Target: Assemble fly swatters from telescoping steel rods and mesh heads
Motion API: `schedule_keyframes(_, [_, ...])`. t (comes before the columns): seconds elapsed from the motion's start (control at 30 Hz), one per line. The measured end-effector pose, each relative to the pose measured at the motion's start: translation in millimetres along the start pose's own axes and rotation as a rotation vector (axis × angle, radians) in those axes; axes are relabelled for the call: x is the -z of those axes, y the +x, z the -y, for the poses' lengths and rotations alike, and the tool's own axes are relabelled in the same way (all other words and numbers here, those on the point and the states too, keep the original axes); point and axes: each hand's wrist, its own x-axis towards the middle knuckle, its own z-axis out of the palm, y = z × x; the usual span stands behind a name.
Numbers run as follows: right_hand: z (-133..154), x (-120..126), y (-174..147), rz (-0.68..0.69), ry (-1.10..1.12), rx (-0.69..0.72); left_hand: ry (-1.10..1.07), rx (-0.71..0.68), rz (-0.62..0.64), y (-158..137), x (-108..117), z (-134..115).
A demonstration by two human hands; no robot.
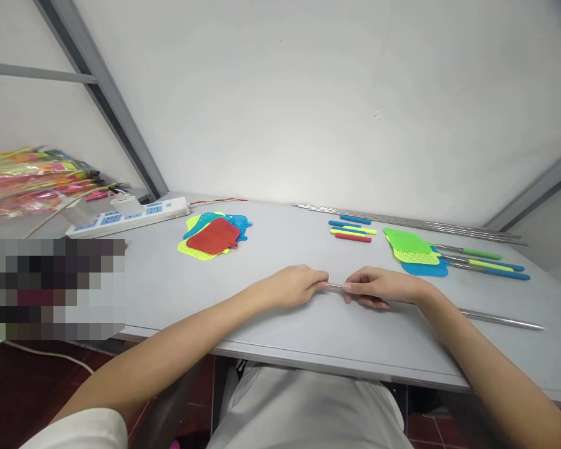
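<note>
A thin metal rod [502,319] runs low over the grey table, from between my fingertips out to the right beneath my right wrist. My left hand [302,285] is closed in a pinch on its left end. Just right of that, my right hand [378,285] pinches the same rod between thumb and fingers, leaving a short bare length between the two hands. Beyond my right hand lie several fly swatters [409,246] with green, yellow and blue heads. Loose coloured handle grips [353,231] lie behind both hands.
Loose swatter heads [212,236] are piled at the left. A bundle of metal rods [402,221] lies along the back wall. Farther left are a white power strip [135,215] and plastic-wrapped colourful items [37,181]. The table's front edge [308,368] runs before my body.
</note>
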Motion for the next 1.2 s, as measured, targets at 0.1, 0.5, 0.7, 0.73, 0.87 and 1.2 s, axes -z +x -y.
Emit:
schedule_keyframes(0.1, [-2,7,-5,-0.069,-0.095,-0.075,0.002,0.026,-0.017,1,3,4])
schedule_keyframes(0.5, [-26,44,-26,-0.266,-0.247,-0.203,0.167,0.135,-0.204,-3,23,31])
schedule_keyframes(0.7, [-13,31,-20,-0.251,-0.241,-0.142,0.174,0.089,-0.118,-3,16,22])
schedule_keyframes(0.73, [-12,29,-20,-0.253,-0.254,-0.139,0.165,0.097,-0.100,-2,14,21])
schedule_keyframes(0.87, [-10,27,-20,-0.265,-0.276,-0.143,0.130,0.128,-0.084,0,8,23])
schedule_keyframes(1.2, [-3,20,-15,-0.210,-0.288,-0.110,0.157,0.119,-0.058,-2,7,16])
